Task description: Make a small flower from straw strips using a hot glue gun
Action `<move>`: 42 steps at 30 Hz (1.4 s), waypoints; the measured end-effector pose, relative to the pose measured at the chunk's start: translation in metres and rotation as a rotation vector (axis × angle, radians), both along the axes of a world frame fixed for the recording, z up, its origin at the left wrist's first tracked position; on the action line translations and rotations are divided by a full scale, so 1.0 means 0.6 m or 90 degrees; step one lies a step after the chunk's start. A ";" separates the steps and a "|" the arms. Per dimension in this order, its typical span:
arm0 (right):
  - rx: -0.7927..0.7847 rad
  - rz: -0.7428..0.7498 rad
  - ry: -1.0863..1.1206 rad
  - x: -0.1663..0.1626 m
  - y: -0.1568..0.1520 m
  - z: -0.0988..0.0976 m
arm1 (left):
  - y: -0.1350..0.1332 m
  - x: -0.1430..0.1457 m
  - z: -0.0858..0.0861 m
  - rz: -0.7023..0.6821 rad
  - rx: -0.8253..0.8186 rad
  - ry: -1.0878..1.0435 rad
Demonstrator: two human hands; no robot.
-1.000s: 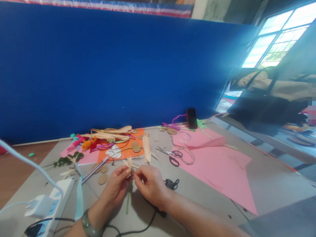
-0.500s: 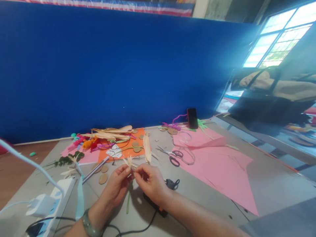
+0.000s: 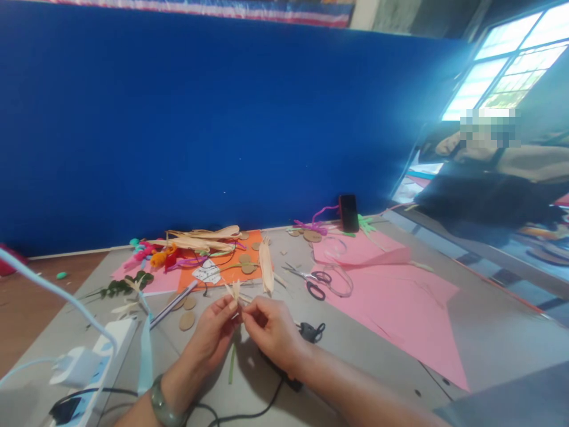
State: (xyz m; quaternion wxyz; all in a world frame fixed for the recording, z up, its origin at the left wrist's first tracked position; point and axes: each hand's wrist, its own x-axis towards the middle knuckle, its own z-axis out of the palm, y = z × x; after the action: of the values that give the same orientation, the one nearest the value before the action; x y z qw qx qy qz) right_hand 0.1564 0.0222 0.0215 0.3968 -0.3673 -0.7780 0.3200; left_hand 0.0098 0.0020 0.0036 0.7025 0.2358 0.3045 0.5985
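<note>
- Grey bench (image 3: 498, 320), its surface cluttered
- Pink paper (image 3: 391, 308) and orange sheet (image 3: 231, 276)
- Open scissors (image 3: 308, 277)
- White power strip (image 3: 124, 335)
- Brown discs (image 3: 186, 321)
- Leafy green sprig (image 3: 128, 286)

No readable words, numbers or brands. Left of the scissors (image 3: 308, 276), a white scrap (image 3: 207, 271) bears dark marks, perhaps print, too small to read.

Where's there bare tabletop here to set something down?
Bare: between the large pink sheet and the right edge of the table; also between that sheet and the right forearm. Crowded: the orange sheet, strewn with husks and discs, and around the power strip.
</note>
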 end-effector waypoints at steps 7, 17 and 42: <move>0.014 -0.005 -0.004 0.003 0.001 0.005 | 0.003 0.000 0.001 0.007 0.008 0.025; -0.028 0.038 0.000 0.011 0.001 0.028 | 0.003 -0.007 0.007 -0.001 -0.013 0.019; -0.485 0.147 0.205 0.033 0.029 0.044 | -0.015 -0.001 0.014 -0.183 -0.028 0.122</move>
State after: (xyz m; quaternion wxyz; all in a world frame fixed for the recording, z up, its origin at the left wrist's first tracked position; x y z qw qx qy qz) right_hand 0.1763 0.0397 0.0480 0.3105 -0.3435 -0.5684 0.6801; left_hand 0.0093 -0.0072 0.0122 0.7533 0.3178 0.3464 0.4599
